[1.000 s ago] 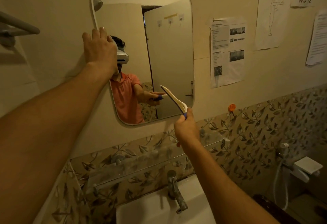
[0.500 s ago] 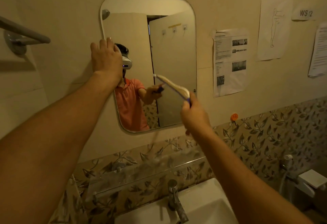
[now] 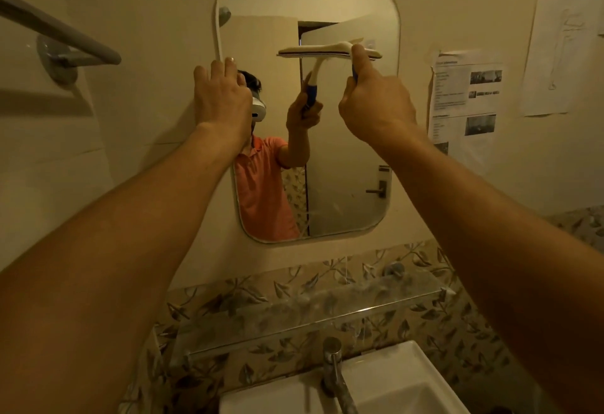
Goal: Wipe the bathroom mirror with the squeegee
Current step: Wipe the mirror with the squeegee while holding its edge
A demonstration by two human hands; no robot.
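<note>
1. Right hand has its fingers curled round the blue handle of the squeegee. Blade is level and seemingly against the upper right of the bathroom mirror.
2. Left hand, fingers straight and holding nothing, rests on the mirror's left edge.
3. Judged progress: blade sits near the top, and the glass below looks left to wipe. Faint streaks low down; wiped share cannot be told.

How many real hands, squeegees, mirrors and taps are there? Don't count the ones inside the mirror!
hands: 2 (left hand, right hand)
squeegee: 1
mirror: 1
tap: 1
total: 5
</note>
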